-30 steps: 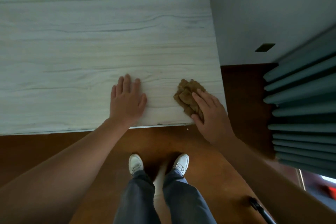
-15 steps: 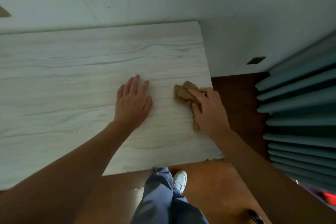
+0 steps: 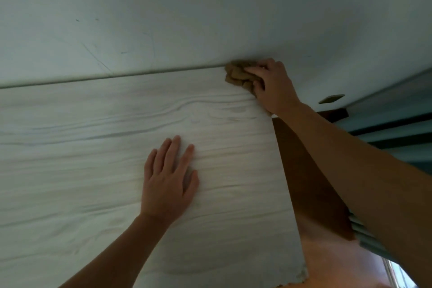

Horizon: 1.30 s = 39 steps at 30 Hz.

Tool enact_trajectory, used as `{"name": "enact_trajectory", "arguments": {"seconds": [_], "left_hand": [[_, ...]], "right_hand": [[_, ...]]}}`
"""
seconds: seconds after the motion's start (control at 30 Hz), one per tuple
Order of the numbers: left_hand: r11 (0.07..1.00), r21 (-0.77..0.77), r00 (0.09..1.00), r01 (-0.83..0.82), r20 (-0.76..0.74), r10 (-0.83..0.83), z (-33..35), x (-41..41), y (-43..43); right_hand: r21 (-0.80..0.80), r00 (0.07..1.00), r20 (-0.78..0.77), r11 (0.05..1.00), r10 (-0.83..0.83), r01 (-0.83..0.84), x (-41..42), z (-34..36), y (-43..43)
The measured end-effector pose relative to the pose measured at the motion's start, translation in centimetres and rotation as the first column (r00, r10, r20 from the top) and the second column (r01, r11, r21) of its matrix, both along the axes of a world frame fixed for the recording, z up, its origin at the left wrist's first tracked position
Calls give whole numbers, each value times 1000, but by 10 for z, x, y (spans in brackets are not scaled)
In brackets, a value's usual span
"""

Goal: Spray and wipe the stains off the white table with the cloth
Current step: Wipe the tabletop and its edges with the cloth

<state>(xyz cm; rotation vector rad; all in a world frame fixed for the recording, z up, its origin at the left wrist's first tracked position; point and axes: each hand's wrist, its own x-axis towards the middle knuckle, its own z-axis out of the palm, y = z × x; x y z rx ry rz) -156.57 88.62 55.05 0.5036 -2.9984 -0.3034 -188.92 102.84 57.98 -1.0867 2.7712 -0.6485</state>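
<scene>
The white wood-grain table (image 3: pixel 81 147) fills the left and middle of the view. A crumpled brown cloth (image 3: pixel 237 75) lies at the table's far right corner, against the wall. My right hand (image 3: pixel 272 84) presses down on it, fingers over the cloth. My left hand (image 3: pixel 169 180) rests flat on the tabletop nearer to me, fingers spread and holding nothing. No spray bottle is in view. I see no distinct stains on the wood grain.
A pale wall (image 3: pixel 187 18) runs along the table's far edge. To the right of the table is brown floor (image 3: pixel 308 182) and a teal ribbed panel (image 3: pixel 397 128). A small dark rectangle (image 3: pixel 331 98) sits low on the wall.
My right hand has pushed the cloth from the near right edge up to the far right corner. The view has tilted up, so my legs and shoes are out of sight. My left hand stays flat.
</scene>
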Motion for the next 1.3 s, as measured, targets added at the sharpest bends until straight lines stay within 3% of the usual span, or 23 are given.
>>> {"name": "enact_trajectory", "arguments": {"seconds": [0.5,0.83,1.0,1.17,1.3], "left_hand": [[999,-41,999,-9,-54,7,-4,0,0],[999,-35,999,-30,-16,29,2,0,7],[994,29,994,-102,44,100,12,11,22],[952,112,959,-284,45,281,32,63,60],[944,82,944,-319,118,309,43,119,85]], "right_hand": [[-45,998,-55,999,-1,-2,46,-17,37],[-21,999,-18,999,30,-30,146,-15,121],[40,999,25,998,45,-46,209,-13,171],[41,998,54,998,36,-38,261,-11,206],[71,998,50,997,36,-40,293,-8,228]]}}
